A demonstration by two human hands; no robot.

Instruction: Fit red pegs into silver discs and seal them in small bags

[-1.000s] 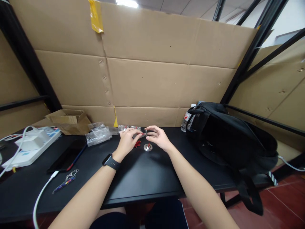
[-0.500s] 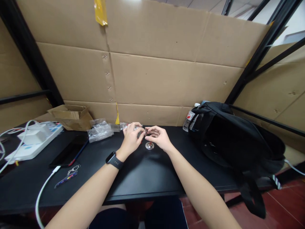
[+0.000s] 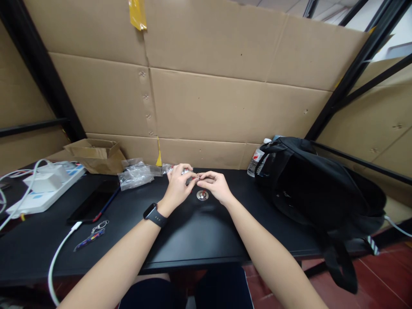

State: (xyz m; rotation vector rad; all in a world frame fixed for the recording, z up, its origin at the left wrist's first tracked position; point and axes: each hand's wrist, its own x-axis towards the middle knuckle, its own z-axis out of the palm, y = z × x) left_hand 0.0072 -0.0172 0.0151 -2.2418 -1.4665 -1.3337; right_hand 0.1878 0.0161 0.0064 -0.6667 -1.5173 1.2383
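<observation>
My left hand (image 3: 179,181) and my right hand (image 3: 215,184) meet above the middle of the black table. Both pinch a small thin piece (image 3: 198,176) between thumb and fingers; it is too small to name and mostly covered by the fingertips. Just below my fingers, a round shiny metal disc (image 3: 202,195) with a reddish part at its centre lies on the tabletop. A dark smartwatch (image 3: 155,214) is on my left wrist. Small clear packets (image 3: 168,168) lie behind my left hand, partly hidden by it.
Crumpled clear plastic bags (image 3: 138,174) and an open cardboard box (image 3: 99,155) stand at the back left. A phone (image 3: 93,201), a keychain (image 3: 92,237) and a white power strip (image 3: 48,191) lie left. At right are a water bottle (image 3: 254,164) and a black backpack (image 3: 322,189). Cardboard (image 3: 206,111) walls the back.
The small piece between my hands has turned from showing a dark face to a thin, light edge. My right fingertips have closed in toward the left ones. The disc stays put.
</observation>
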